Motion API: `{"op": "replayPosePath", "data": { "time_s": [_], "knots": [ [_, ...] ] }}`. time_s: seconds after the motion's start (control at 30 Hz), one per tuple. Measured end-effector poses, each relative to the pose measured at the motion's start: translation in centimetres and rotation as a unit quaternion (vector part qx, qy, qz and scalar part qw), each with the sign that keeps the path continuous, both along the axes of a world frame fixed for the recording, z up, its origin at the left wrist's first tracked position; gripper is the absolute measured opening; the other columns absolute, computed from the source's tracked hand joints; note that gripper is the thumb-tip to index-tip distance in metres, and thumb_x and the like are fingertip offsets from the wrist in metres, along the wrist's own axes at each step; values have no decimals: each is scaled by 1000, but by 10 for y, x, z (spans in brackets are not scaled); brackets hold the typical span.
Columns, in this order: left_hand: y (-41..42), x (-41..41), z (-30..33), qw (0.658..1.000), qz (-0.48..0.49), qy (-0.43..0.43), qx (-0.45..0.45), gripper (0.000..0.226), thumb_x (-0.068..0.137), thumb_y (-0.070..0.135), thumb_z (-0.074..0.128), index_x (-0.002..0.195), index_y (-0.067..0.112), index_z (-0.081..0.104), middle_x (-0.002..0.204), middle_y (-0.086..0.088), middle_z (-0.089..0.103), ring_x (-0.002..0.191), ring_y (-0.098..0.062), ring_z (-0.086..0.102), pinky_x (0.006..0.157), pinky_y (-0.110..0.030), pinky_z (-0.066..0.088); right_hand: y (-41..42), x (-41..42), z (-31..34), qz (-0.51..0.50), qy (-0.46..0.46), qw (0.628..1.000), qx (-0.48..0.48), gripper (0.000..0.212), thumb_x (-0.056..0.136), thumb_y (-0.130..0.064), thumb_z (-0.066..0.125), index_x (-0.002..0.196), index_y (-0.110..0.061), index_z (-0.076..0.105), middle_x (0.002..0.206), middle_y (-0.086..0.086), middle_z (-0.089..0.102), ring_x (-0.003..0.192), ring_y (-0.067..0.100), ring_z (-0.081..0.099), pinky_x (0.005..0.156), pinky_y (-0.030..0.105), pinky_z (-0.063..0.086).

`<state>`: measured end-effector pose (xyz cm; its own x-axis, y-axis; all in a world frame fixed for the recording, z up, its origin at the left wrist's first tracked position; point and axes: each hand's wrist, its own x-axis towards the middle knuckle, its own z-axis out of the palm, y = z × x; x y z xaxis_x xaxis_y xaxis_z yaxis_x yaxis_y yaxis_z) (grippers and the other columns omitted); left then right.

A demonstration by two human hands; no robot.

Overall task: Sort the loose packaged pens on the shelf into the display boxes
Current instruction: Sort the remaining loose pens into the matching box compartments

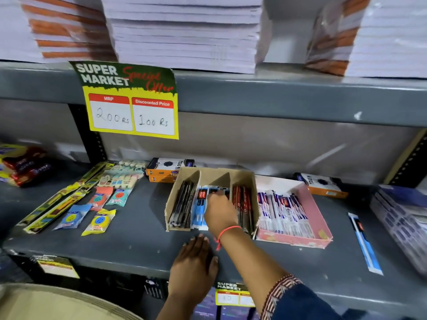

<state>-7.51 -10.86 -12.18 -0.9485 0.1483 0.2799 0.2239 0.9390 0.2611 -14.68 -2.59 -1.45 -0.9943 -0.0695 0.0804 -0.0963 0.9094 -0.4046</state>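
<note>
The brown cardboard box (209, 175) has three compartments: black pens at left, blue packaged pens (198, 210) in the middle, red pens at right, and the pink box (314, 211) beside it holds white-and-purple packs. The right hand (220, 210) reaches into the middle compartment, fingers closed on a blue pack, while the left hand (195, 262) lies flat and relaxed near the shelf (129, 239) front edge. One loose blue-and-white pen pack (365, 242) lies alone on bare shelf right of the pink box.

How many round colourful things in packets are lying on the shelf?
4: an orange one, a teal one, a blue one and a yellow one, all left of the brown box.
</note>
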Motion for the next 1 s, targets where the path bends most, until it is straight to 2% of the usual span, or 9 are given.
{"op": "replayPosePath", "data": {
  "time_s": [0.1, 0.17, 0.27, 0.47, 0.57, 0.67, 0.77, 0.9, 1.0],
  "knots": [
    [22, 5, 0, 999, -10, -32, -28, 59, 93, 41, 42, 142, 8, 38, 150, -9, 34, 138, -22, 29, 112, -31, 19, 18, 7, 5, -7, 23, 1000, -11, 30, 86, 6, 41, 108, 5, 61, 116, 23, 61, 103, 38, 64, 85, 42, 53],
    [41, 11, 4, 998, -38, -37, -39, 60, 86, 41, 53, 133, 3, 50, 142, -15, 44, 130, -24, 43, 106, -29, 33, 32, 13, 7, -14, 38, 999, -15, 33, 85, 6, 41, 109, 3, 63, 117, 23, 61, 103, 39, 65, 85, 43, 53],
    [76, 22, 7, 992, -112, -19, -55, 60, 48, 38, 86, 94, 1, 75, 101, -14, 73, 90, -26, 71, 69, -33, 58, 57, 20, 5, -19, 84, 996, -3, 37, 84, 3, 43, 115, -3, 62, 126, 17, 56, 103, 37, 63, 84, 42, 52],
    [124, 22, 12, 980, -185, 7, -76, 61, 44, 38, 91, 89, 1, 76, 96, -11, 75, 85, -20, 72, 65, -26, 57, 145, 28, 4, -182, 234, 953, 59, 31, 69, -3, 56, 96, -6, 70, 97, 17, 69, 89, 39, 60, 70, 40, 50],
    [133, 15, 14, 977, -205, -14, -60, 61, 87, 40, 61, 126, -6, 54, 136, -15, 51, 122, -21, 52, 99, -25, 41, 200, 34, -5, -324, 149, 934, 31, 36, 76, -7, 53, 112, -6, 60, 113, 19, 60, 102, 38, 54, 78, 42, 46],
    [135, 5, 10, 962, -239, 19, -132, 61, 100, 39, 24, 142, -4, 32, 151, -9, 28, 138, -20, 27, 113, -27, 15, 247, 42, -24, -415, 20, 909, 36, 40, 86, -12, 45, 126, -9, 47, 129, 15, 48, 118, 35, 43, 93, 43, 41],
    [131, -1, 3, 947, -280, -14, -155, 62, 101, 43, 17, 149, 4, 9, 157, -12, 8, 143, -20, 4, 111, -27, -11, 278, 48, -41, -443, -99, 891, 23, 41, 94, -17, 39, 133, -7, 42, 139, 15, 41, 128, 34, 38, 102, 45, 39],
    [129, -5, 1, 954, -252, 55, -152, 63, 101, 45, 10, 144, 4, 32, 152, -9, 29, 141, -17, 20, 113, -23, 3, 294, 43, -48, -450, -129, 883, -43, 40, 95, -14, 39, 133, -1, 41, 139, 22, 42, 127, 40, 42, 102, 44, 40],
    [128, -5, -6, 956, -266, -21, -123, 63, 100, 47, 18, 149, 8, 14, 157, -3, 9, 143, -16, 4, 109, -23, -13, 302, 35, -46, -455, -130, 871, -131, 38, 93, -9, 43, 129, 4, 48, 131, 25, 53, 116, 38, 56, 92, 38, 47]
  ]
}}
